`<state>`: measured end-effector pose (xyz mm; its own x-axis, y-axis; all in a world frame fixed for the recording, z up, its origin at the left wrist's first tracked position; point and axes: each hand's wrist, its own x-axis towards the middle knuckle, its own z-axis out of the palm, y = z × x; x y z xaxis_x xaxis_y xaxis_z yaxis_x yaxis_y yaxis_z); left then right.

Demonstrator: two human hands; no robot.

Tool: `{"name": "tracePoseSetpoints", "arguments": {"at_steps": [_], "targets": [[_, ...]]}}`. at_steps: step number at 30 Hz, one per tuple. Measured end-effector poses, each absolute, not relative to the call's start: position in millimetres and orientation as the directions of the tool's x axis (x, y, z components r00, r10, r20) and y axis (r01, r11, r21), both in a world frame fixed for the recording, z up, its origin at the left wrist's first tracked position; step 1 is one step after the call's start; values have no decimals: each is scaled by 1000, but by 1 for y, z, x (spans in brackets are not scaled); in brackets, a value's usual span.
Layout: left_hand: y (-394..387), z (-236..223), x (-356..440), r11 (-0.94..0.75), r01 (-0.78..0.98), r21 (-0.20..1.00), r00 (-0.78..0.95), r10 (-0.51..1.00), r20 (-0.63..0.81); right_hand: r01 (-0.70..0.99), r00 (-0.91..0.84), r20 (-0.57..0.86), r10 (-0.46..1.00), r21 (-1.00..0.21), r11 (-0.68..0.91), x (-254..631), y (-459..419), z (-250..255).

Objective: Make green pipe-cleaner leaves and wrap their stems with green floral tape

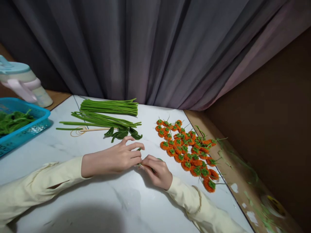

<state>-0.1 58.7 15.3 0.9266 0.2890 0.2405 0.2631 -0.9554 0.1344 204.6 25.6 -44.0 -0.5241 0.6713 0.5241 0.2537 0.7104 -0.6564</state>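
Observation:
My left hand and my right hand meet over the white table, fingertips almost touching. Between them they pinch a small piece of green pipe cleaner, mostly hidden by the fingers. My left index and middle fingers are raised and bent, while its thumb side is out of sight. Just beyond my left hand lie several dark green leaf shapes of bent pipe cleaner. To the right of my right hand spread many orange persimmon-like pipe cleaner pieces with green tops and thin stems.
Two bunches of straight green pipe cleaners lie at the back, near a thin wooden stick. A blue basket with green pieces and a lidded cup stand left. A tape roll and green scraps lie right. A grey curtain hangs behind.

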Motion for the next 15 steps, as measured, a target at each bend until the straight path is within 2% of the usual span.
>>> {"name": "tracePoseSetpoints", "arguments": {"at_steps": [4, 9, 12, 15], "targets": [[64, 14, 0, -942, 253, 221, 902, 313, 299, 235, -461, 463, 757, -759, 608, 204, 24, -41], [64, 13, 3, -904, 327, 275, 855, 407, 322, 25, -415, 213, 885, -969, 245, 204, 26, -36], [63, 10, 5, -889, 358, 287, 819, 446, 361, -120, -405, 104, 908, -991, 60, 202, 27, -35], [62, 6, 7, -856, 397, 331, 772, 506, 385, -197, -404, 37, 914, -979, -47, 200, 28, -35]]}}
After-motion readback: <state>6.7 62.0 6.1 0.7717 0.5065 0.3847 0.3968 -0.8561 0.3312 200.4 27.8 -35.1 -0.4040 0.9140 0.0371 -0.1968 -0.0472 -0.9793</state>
